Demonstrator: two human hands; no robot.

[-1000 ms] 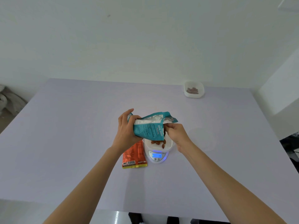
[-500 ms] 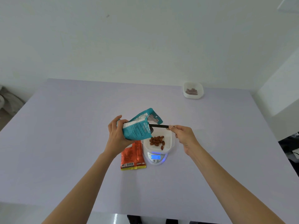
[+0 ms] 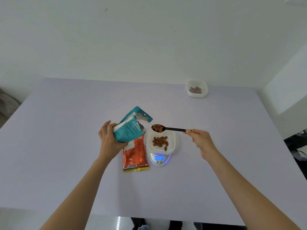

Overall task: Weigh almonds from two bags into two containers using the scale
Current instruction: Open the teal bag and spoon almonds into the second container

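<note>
Almonds (image 3: 157, 128) are held in a spoon (image 3: 172, 129) pinched by the right hand (image 3: 200, 140) above the container (image 3: 172, 141); the bag (image 3: 128, 130) is gripped by the left hand (image 3: 109, 140).

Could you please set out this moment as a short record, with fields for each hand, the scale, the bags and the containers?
Left hand: grips teal bag, tilted
Right hand: pinches black spoon of almonds over white container
Scale: carries white container; display reads 15
Orange bag: flat on table, beside scale
Far container: table's far right, holds almonds
</note>
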